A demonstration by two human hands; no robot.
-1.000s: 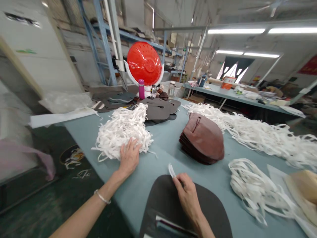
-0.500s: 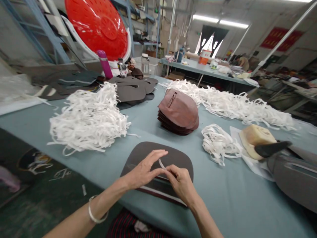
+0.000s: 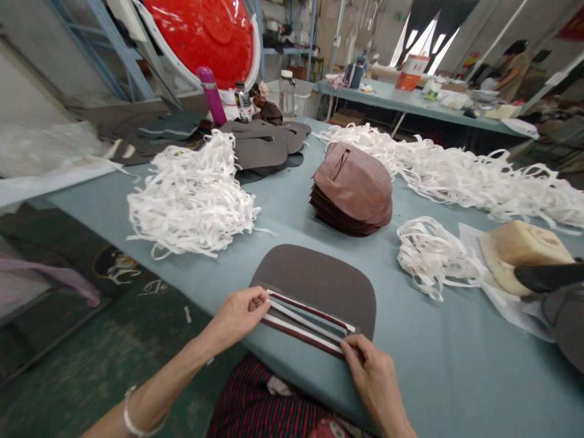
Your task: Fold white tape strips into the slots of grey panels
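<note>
A dark grey panel (image 3: 319,277) with rounded far corners lies at the table's front edge. Along its near side runs a long slot edged in white and brown. Above this slot a narrow white strip (image 3: 303,320) is stretched between my two hands. My left hand (image 3: 244,311) pinches the strip's left end beside the slot. At the other end, the thumb and fingers of my right hand (image 3: 373,368) are closed on the strip, near the panel's right corner. My fingertips cover both strip ends.
Behind the panel stands a stack of brown leather-like pieces (image 3: 353,188). White strips lie in a heap (image 3: 191,198) at left, a small bundle (image 3: 433,252) at right and a long pile (image 3: 483,182) behind. A yellowish block (image 3: 524,249) sits at far right. Grey pieces (image 3: 260,146) lie farther back.
My hands have moved from close together over the panel to its two sides. The white strip is now drawn out between them, along the slot. The view has shifted slightly.
</note>
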